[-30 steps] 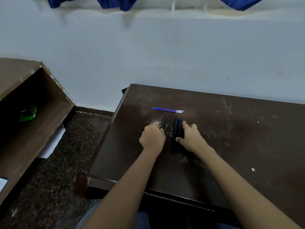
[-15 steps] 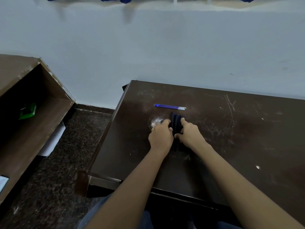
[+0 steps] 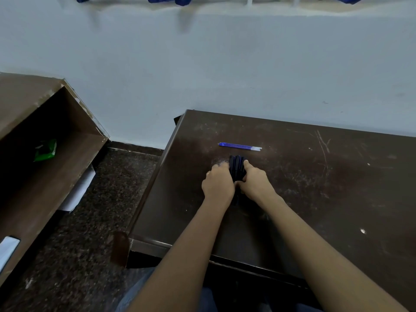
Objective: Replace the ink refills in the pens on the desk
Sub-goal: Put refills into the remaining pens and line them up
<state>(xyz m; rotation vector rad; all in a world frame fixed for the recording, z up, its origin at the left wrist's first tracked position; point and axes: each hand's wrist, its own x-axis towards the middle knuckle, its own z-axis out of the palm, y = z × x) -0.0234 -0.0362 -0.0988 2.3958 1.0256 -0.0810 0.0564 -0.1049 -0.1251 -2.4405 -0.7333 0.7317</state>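
Note:
A bundle of dark pens [image 3: 236, 167] lies on the dark brown desk [image 3: 315, 188], pointing away from me. My left hand [image 3: 218, 184] presses against the bundle's left side with its fingers curled round it. My right hand [image 3: 255, 182] holds the right side, thumb along the pens. The pens' near ends are hidden between my hands. A pair of blue ink refills [image 3: 239, 146] lies crosswise on the desk just beyond the pens, apart from both hands.
The desk's left edge [image 3: 157, 176] drops to a dark speckled floor [image 3: 90, 233]. A brown shelf unit [image 3: 45, 154] with a green packet [image 3: 45, 150] stands at the left. A pale wall [image 3: 225, 75] runs behind the desk. White specks mark the desktop at right.
My left hand slid right and brought its separate pen against the others, so the pens now form one bundle between both hands. The refills did not move.

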